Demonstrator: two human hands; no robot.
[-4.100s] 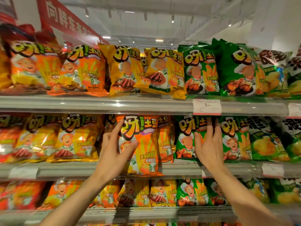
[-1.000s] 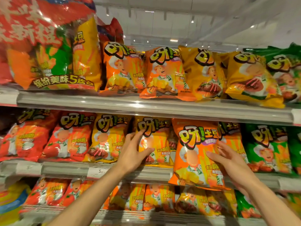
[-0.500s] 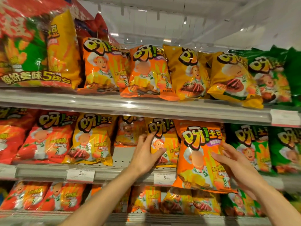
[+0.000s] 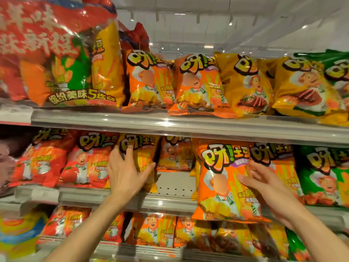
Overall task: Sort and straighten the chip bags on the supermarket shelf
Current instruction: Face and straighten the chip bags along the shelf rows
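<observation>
While the left hand (image 4: 126, 173) presses flat, unclenched, on the yellow bag (image 4: 140, 148), the right hand (image 4: 264, 184) grasps the upright orange bag (image 4: 222, 178) overhanging the middle shelf (image 4: 170, 202). An empty gap (image 4: 174, 183) lies immediately left of that bag, nearer the right hand.

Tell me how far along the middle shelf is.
Done: red bags stand upright at left. In hand: left hand presses the yellow bag; right hand holds a large orange bag overhanging the shelf edge. Left: fill the bare gap.
</observation>
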